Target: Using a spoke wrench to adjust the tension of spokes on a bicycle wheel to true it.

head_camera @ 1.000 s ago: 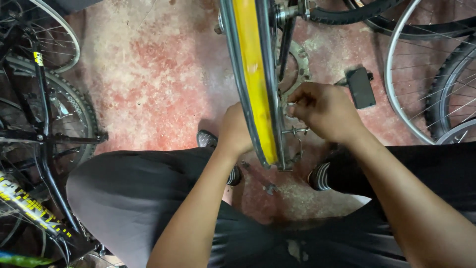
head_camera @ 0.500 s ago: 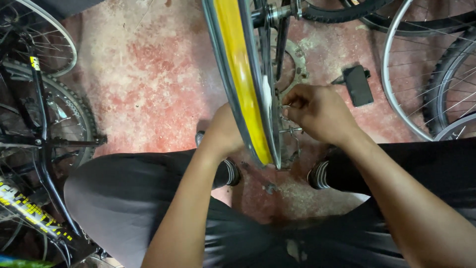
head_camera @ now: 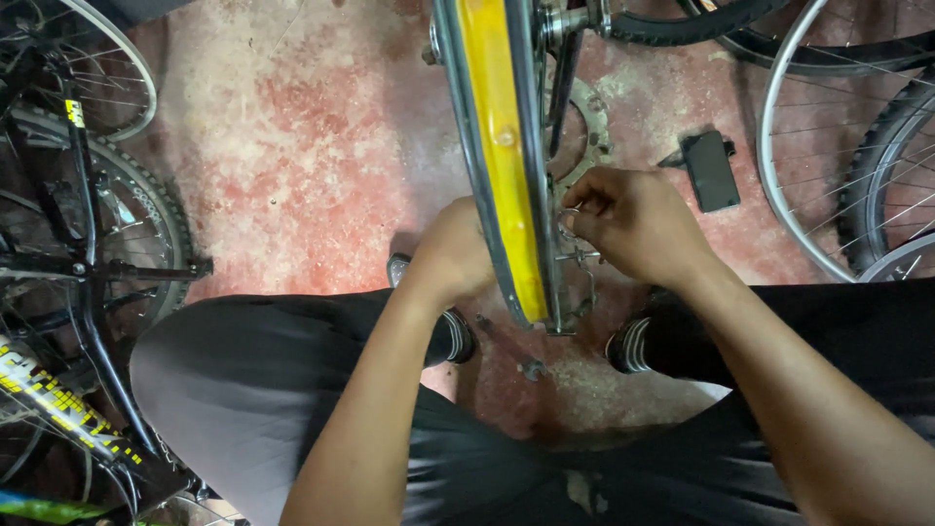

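A bicycle wheel rim with a yellow rim strip stands upright between my knees, running from the top of the view down to my lap. My left hand presses against the rim's left side, its fingers hidden behind it. On the rim's right side, my right hand has its fingers pinched on a small metal part by the spokes. What exactly that part is cannot be made out.
A black and yellow bicycle with its wheels stands at the left. Bare rims and tyres lean at the right. A black pedal and a chainring lie on the red concrete floor. My striped shoes rest below.
The rim has swung slightly left and back in the view. Both hands stayed on it, the right hand working at the small part by the spokes.
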